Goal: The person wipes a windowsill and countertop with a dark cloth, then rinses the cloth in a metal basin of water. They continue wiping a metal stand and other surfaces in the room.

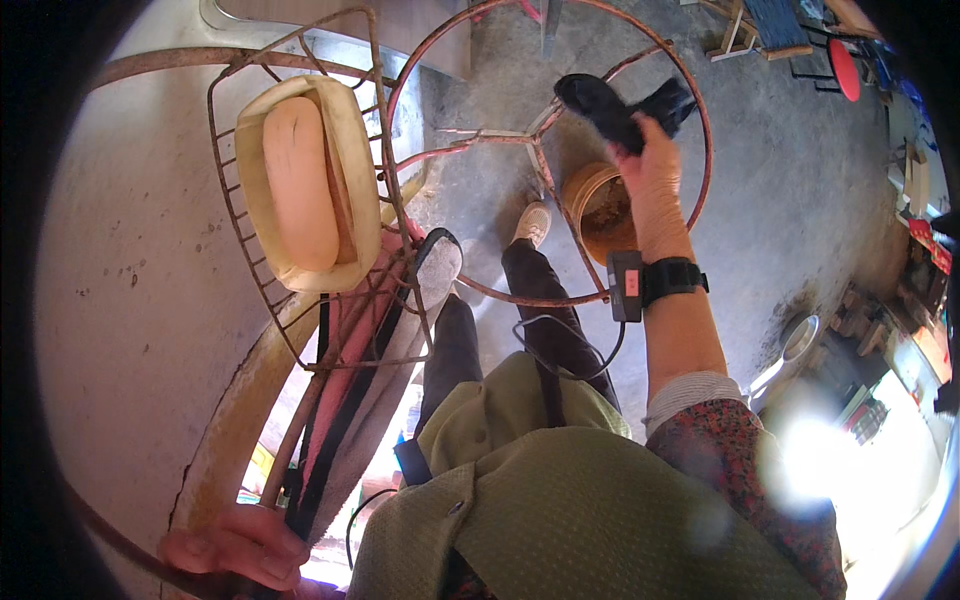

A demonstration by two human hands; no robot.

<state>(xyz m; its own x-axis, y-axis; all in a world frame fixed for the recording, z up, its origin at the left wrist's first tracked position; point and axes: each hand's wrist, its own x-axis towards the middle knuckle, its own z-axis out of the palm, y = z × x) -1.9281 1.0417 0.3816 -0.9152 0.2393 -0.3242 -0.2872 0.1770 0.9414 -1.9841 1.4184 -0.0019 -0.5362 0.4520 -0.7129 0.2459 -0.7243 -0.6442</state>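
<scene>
My right hand [651, 161] is shut on a dark, soft-looking bundle [600, 105], probably cloth and partly blurred. It holds the bundle over the round ring [703, 127] of a rusty metal washstand. At the lower left, my left hand [236, 547] has its fingers curled around the stand's rusty metal bar. Above that hand, a wire rack [259, 262] carries a yellowed plastic soap dish [367, 217] with a long orange-pink bar of soap [300, 180] in it. A pink and grey towel [360, 427] hangs below the rack.
Beneath the ring, an orange-brown bucket [589, 187] stands on the concrete floor [765, 187]. A whitewashed wall [135, 225] runs along the left. A red-topped stool [844, 69] is at the upper right. A white long-handled dipper [799, 337] lies right of my arm.
</scene>
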